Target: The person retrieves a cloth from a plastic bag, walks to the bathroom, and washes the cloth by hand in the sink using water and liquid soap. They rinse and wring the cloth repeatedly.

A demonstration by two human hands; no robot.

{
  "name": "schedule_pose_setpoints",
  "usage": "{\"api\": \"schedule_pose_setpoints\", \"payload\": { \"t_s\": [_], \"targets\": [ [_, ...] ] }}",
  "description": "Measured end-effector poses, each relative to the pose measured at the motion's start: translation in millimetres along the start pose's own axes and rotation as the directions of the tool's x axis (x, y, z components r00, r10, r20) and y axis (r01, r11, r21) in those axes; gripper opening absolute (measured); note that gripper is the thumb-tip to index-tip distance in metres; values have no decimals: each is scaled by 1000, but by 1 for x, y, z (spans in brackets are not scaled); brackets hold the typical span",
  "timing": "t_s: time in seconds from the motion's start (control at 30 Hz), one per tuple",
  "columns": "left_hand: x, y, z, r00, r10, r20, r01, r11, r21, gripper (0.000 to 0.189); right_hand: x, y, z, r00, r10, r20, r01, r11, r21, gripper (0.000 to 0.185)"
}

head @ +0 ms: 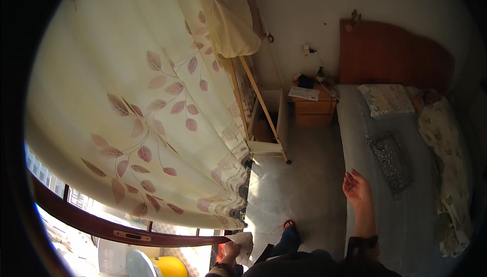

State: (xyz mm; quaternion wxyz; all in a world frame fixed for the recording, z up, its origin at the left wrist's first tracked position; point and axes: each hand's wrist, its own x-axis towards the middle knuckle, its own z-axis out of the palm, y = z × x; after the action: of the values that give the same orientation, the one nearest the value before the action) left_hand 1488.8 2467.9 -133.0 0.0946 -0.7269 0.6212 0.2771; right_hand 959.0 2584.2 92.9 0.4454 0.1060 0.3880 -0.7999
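My left hand (231, 251) is at the bottom, closed on a pale crumpled cloth (242, 243) against the end of a dark red sliding door frame (171, 240) with a recessed handle. To its upper left hangs a cream curtain (125, 67) with a purple leaf print. My right hand (355, 188) is raised, empty, with its fingers slightly curled and apart, in front of the near side of a bed (357, 143) with a grey-blue sheet.
A wooden-framed rack (262, 121) holds cloth beside the curtain. Papers and a cable lie on a wooden nightstand (315, 111). A person (428, 97) lies on the bed beside a floral pillow (386, 100). A dark patterned pillow (389, 162) lies mid-bed. Beyond the door stands a yellow object (171, 266).
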Motion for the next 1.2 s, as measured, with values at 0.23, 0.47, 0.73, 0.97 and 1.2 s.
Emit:
{"api": "schedule_pose_setpoints", "payload": {
  "t_s": [0.23,0.47,0.73,0.97,1.2],
  "targets": [
    [74,83,-37,977,31,-212,-81,970,-230,38,158,-54,209,927,-38,373,129,966,-222,26],
    [113,134,-19,918,-122,-377,-67,891,-449,36,356,-103,402,849,-26,529,263,887,-380,31],
    [180,295,-77,911,-277,-305,141,905,-402,37,551,-125,646,724,-106,682,525,725,-445,49],
    [213,352,-103,902,-330,-279,208,898,-389,37,638,-65,776,57,-690,721,998,20,-59,47],
    [226,364,-109,898,-361,-250,252,890,-381,38,642,-40,752,413,-346,842,891,-37,-452,27]
  ]
}}
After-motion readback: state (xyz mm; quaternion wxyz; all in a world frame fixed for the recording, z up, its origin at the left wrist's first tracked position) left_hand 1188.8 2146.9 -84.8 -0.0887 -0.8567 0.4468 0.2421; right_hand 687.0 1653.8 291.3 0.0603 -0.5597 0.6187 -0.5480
